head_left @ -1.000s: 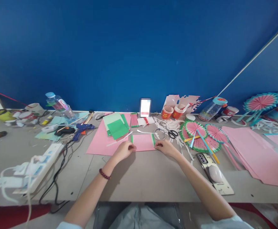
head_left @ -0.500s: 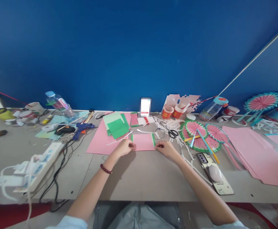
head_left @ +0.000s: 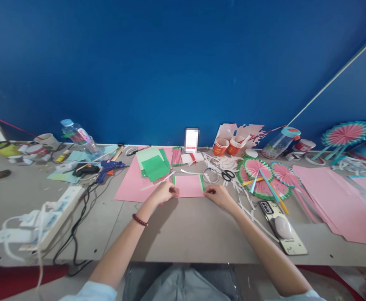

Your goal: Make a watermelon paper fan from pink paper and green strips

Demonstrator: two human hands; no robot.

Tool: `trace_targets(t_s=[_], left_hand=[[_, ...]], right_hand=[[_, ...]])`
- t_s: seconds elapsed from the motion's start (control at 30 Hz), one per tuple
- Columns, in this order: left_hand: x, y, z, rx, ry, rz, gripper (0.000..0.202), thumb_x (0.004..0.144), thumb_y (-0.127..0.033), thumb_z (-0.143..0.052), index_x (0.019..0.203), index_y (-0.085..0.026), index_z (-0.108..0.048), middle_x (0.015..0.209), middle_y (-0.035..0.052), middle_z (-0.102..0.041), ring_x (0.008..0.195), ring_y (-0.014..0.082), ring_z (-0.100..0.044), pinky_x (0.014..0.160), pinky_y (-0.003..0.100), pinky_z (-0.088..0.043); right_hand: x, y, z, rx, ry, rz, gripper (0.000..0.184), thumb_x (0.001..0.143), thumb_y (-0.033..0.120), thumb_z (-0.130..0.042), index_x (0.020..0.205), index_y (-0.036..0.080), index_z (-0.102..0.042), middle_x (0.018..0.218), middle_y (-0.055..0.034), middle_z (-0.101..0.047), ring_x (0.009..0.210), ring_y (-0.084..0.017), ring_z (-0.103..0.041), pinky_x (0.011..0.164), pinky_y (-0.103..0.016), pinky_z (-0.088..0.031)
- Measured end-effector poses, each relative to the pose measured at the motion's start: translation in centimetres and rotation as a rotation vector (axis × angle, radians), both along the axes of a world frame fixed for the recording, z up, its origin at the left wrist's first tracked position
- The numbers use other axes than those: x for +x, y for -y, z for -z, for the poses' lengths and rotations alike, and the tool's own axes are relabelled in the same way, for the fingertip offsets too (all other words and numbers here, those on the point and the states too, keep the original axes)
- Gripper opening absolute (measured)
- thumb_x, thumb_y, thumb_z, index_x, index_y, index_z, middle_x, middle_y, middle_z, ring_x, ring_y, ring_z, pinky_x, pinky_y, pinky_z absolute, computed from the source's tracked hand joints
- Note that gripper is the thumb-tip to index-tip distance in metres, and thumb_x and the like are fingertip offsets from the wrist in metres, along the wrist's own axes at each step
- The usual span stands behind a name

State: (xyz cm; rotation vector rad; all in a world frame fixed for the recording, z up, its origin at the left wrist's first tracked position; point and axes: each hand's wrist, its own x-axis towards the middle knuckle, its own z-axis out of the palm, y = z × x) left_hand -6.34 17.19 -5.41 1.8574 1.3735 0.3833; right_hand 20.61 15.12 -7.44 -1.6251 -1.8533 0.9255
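Observation:
A small pink paper sheet with green strips along its left and right edges point(head_left: 188, 186) lies on the grey table point(head_left: 185, 230) in front of me. My left hand point(head_left: 164, 193) pinches its near left corner, fingers closed. My right hand point(head_left: 218, 195) pinches the near right corner the same way. Beneath and to the left lies a larger pink sheet point(head_left: 132, 184) carrying green paper pieces point(head_left: 153, 165).
Scissors point(head_left: 226, 174) and white paper strips lie just right of the sheet. Folded pink-green paper fans point(head_left: 262, 177), a phone point(head_left: 281, 228), red paper cups point(head_left: 228, 146) and large pink sheets point(head_left: 336, 200) fill the right. A glue gun point(head_left: 107, 169), power strip point(head_left: 55, 217), cables and a bottle point(head_left: 78, 136) sit left.
Both hands stay pinched on the sheet's near corners; they and the sheet shifted very slightly away from me. Nothing else moved.

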Motion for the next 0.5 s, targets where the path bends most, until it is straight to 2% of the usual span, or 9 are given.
trace_targets(t_s=[0.07,0.13,0.33,0.5], left_hand=[[-0.07,0.15,0.22,-0.01,-0.002,-0.012,0.005,0.07,-0.02,-0.066,0.067,-0.016,-0.066,0.061,0.002,-0.063,0.042,0.0145,-0.054,0.041,0.026,-0.037],[-0.07,0.27,0.4,-0.006,0.002,-0.018,0.005,0.071,-0.021,-0.066,0.068,-0.017,-0.065,0.061,0.0013,-0.063,0.04,0.0135,-0.052,0.041,0.026,-0.037],[0.14,0.48,0.82,0.056,0.039,-0.006,0.006,0.068,-0.014,-0.066,0.066,-0.017,-0.062,0.069,0.0025,-0.066,0.065,0.0175,-0.063,0.06,0.026,-0.045],[0.24,0.75,0.88,0.09,0.063,0.029,0.005,0.07,-0.013,-0.062,0.068,-0.017,-0.061,0.068,0.0026,-0.065,0.062,0.0153,-0.059,0.059,0.025,-0.042]], right_hand=[[0.0,0.04,0.04,0.005,0.001,0.004,0.017,0.067,0.027,-0.059,0.066,0.015,-0.071,0.062,-0.0034,-0.067,0.059,-0.015,-0.057,0.057,-0.023,-0.042],[0.01,0.06,0.13,0.009,0.001,0.006,0.017,0.067,0.028,-0.059,0.066,0.015,-0.071,0.063,-0.0035,-0.067,0.06,-0.015,-0.057,0.058,-0.024,-0.043],[0.03,-0.01,0.55,0.021,0.004,0.009,0.017,0.067,0.028,-0.059,0.065,0.016,-0.07,0.059,-0.0022,-0.065,0.057,-0.015,-0.056,0.057,-0.023,-0.042],[-0.05,0.07,0.74,0.03,0.009,0.018,0.017,0.067,0.028,-0.06,0.065,0.015,-0.07,0.059,-0.0025,-0.065,0.057,-0.015,-0.056,0.057,-0.023,-0.042]])
